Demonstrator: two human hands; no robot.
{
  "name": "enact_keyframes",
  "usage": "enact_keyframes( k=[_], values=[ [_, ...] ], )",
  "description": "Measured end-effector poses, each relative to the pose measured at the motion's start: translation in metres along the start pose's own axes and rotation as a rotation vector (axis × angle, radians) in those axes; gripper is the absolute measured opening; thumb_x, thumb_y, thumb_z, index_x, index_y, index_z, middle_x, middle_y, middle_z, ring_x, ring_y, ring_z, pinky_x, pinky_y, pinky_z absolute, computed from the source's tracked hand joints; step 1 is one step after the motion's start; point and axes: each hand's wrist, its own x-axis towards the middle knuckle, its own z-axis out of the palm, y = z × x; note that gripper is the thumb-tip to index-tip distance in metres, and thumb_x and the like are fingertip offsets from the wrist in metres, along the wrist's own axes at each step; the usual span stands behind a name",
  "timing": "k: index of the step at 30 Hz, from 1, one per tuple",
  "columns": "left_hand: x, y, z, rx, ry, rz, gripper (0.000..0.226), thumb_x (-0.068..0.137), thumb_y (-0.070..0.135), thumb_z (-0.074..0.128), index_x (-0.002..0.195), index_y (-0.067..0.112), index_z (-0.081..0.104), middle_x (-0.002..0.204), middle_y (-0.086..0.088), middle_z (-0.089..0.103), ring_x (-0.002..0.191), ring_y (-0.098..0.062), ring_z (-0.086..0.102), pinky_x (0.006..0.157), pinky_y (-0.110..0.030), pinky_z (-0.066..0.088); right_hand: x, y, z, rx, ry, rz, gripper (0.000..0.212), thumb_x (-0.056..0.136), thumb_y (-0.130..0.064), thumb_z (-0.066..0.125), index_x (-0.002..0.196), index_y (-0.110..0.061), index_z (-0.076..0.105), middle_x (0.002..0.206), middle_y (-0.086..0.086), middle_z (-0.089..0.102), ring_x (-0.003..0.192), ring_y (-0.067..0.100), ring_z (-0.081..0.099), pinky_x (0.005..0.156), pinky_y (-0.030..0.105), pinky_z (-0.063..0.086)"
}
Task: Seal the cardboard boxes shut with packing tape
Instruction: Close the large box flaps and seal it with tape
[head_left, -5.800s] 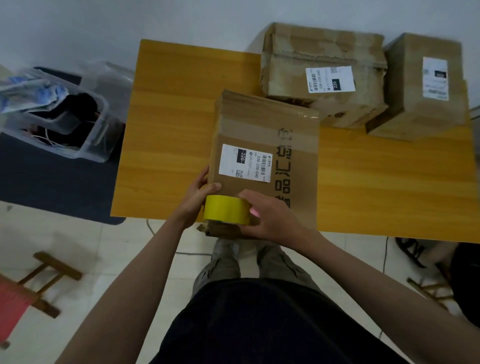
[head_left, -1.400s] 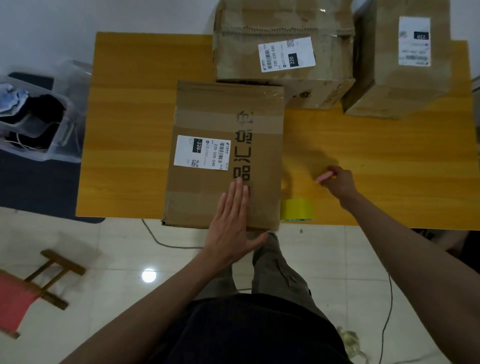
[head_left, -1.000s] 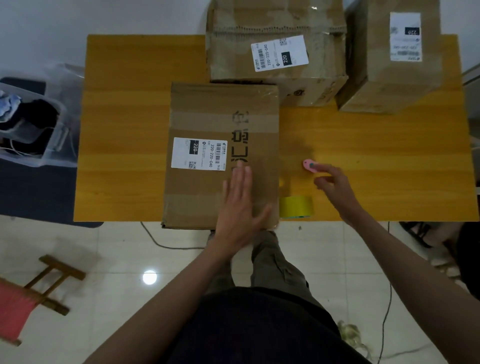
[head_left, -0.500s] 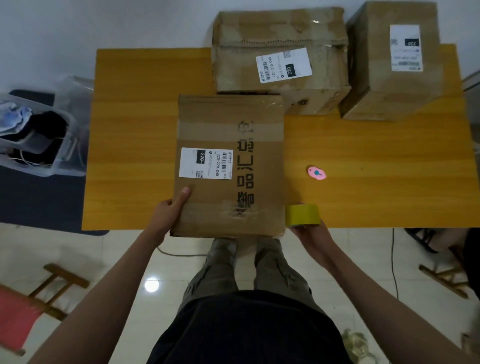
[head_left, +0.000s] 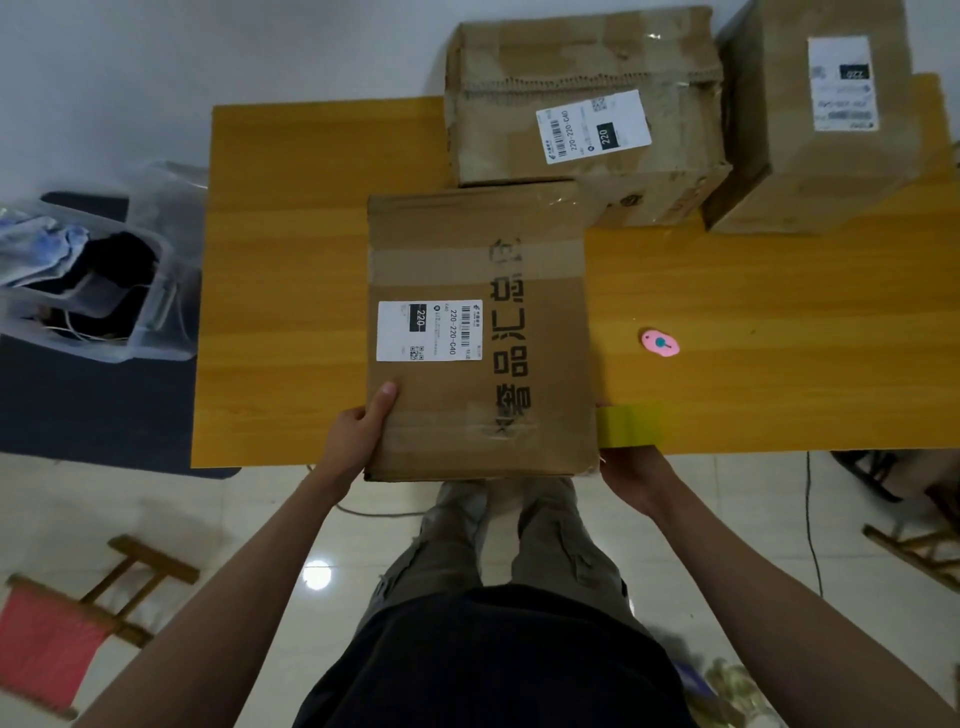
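The flat brown cardboard box (head_left: 480, 332) lies longways on the yellow wooden bench (head_left: 285, 270). The left hand (head_left: 358, 434) holds its near left corner. The right hand (head_left: 631, 480) is nearer the yellow tape roll (head_left: 631, 425), just right of the box; I cannot tell its grip.

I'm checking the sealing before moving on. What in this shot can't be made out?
Head view:
- Right hand: fingers hidden behind the near box, so its grip is unclear.
- Tape roll: blurred, partly behind that box.
- Right box: top cut off by the frame.
- Labels: small print unreadable.
- Left hand: fingers under the box edge.
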Motion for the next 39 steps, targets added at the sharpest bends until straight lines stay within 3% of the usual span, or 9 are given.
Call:
enact_keyframes(
  k=[4, 9, 16, 19, 22, 26, 29, 32, 39],
  values=[
    [0.000, -0.001, -0.004, -0.027, -0.066, 0.011, 0.060, 0.092, 0.069, 0.047, 0.116, 0.016, 0.062, 0.106, 0.001, 0.067, 0.097, -0.013, 0.064, 0.073, -0.025, 0.050, -0.015, -0.009, 0.002, -0.118, -0.022, -0.117, 0.036, 0.087, -0.027, 0.062, 0.122, -0.019, 0.062, 0.118, 0.005, 0.071, 0.109, 0.028, 0.062, 0.100, 0.040, 0.047],
    [-0.007, 0.002, 0.032, -0.072, -0.193, 0.039, 0.045, 0.095, 0.066, 0.041, 0.106, 0.027, 0.061, 0.113, 0.000, 0.064, 0.105, -0.019, 0.062, 0.092, -0.036, 0.049, -0.046, -0.045, -0.013, -0.218, -0.042, -0.317, 0.041, 0.087, -0.055, 0.067, 0.110, -0.021, 0.065, 0.112, 0.018, 0.053, 0.097, 0.035, 0.048, 0.084, 0.050, 0.038],
    [0.003, 0.020, 0.068, -0.097, -0.157, 0.068, 0.052, 0.101, 0.063, 0.036, 0.104, 0.019, 0.064, 0.106, -0.002, 0.065, 0.097, -0.018, 0.061, 0.090, -0.039, 0.049, -0.095, -0.066, 0.006, -0.469, 0.082, -0.577, 0.044, 0.086, -0.054, 0.062, 0.088, -0.012, 0.055, 0.073, -0.001, 0.058, 0.061, 0.012, 0.051, 0.057, 0.029, 0.042],
    [0.014, 0.025, 0.056, 0.037, -0.074, 0.144, 0.047, 0.105, 0.057, 0.033, 0.107, 0.019, 0.060, 0.109, -0.008, 0.064, 0.099, -0.026, 0.060, 0.092, -0.047, 0.052, -0.108, -0.060, 0.043, -0.503, 0.121, -0.661, 0.061, 0.075, -0.055, 0.071, 0.117, -0.015, 0.051, 0.100, 0.017, 0.061, 0.079, 0.023, 0.068, 0.055, 0.038, 0.057],
    [0.025, 0.020, 0.038, 0.126, -0.092, 0.139, 0.048, 0.108, 0.049, 0.032, 0.130, 0.013, 0.055, 0.124, -0.010, 0.060, 0.112, -0.032, 0.058, 0.098, -0.055, 0.051, -0.121, -0.051, 0.090, -0.789, 0.190, -0.877, 0.029, 0.077, -0.043, 0.062, 0.102, -0.049, 0.049, 0.114, 0.013, 0.049, 0.095, 0.036, 0.060, 0.063, 0.055, 0.055],
    [0.007, 0.029, 0.020, 0.209, -0.045, 0.304, 0.055, 0.108, 0.044, 0.037, 0.151, 0.011, 0.041, 0.151, -0.014, 0.048, 0.134, -0.032, 0.050, 0.109, -0.048, 0.043, -0.130, -0.044, 0.128, -1.255, 0.269, -0.987, 0.045, 0.073, -0.052, 0.058, 0.112, -0.034, 0.047, 0.114, -0.005, 0.037, 0.096, 0.020, 0.050, 0.050, 0.030, 0.038],
    [-0.048, 0.045, -0.013, -0.094, 0.039, 0.686, 0.061, 0.101, 0.057, 0.033, 0.148, 0.021, 0.049, 0.155, 0.001, 0.046, 0.141, -0.017, 0.045, 0.113, -0.043, 0.041, -0.129, -0.043, 0.150, -1.392, 0.220, -1.080, 0.058, 0.073, -0.066, 0.059, 0.113, -0.024, 0.054, 0.113, 0.003, 0.043, 0.096, 0.021, 0.043, 0.063, 0.032, 0.036],
    [-0.092, 0.047, -0.042, 0.052, -0.014, 1.058, 0.077, 0.097, 0.068, 0.033, 0.146, 0.012, 0.051, 0.161, 0.001, 0.039, 0.150, -0.021, 0.033, 0.118, -0.037, 0.030, -0.118, -0.045, 0.166, -1.428, 0.110, -1.183, 0.062, 0.073, -0.067, 0.062, 0.113, -0.019, 0.059, 0.113, 0.008, 0.049, 0.104, 0.026, 0.043, 0.080, 0.041, 0.041],
    [-0.093, 0.051, -0.044, 0.404, -0.173, 1.173, 0.090, 0.080, 0.055, 0.080, 0.153, 0.020, 0.040, 0.170, 0.005, 0.010, 0.158, -0.023, 0.003, 0.120, -0.060, 0.025, -0.106, -0.049, 0.181, -1.427, -0.146, -1.223, 0.064, 0.074, -0.071, 0.063, 0.115, -0.023, 0.061, 0.136, 0.009, 0.048, 0.144, 0.038, 0.029, 0.110, 0.068, 0.026]
  ],
)
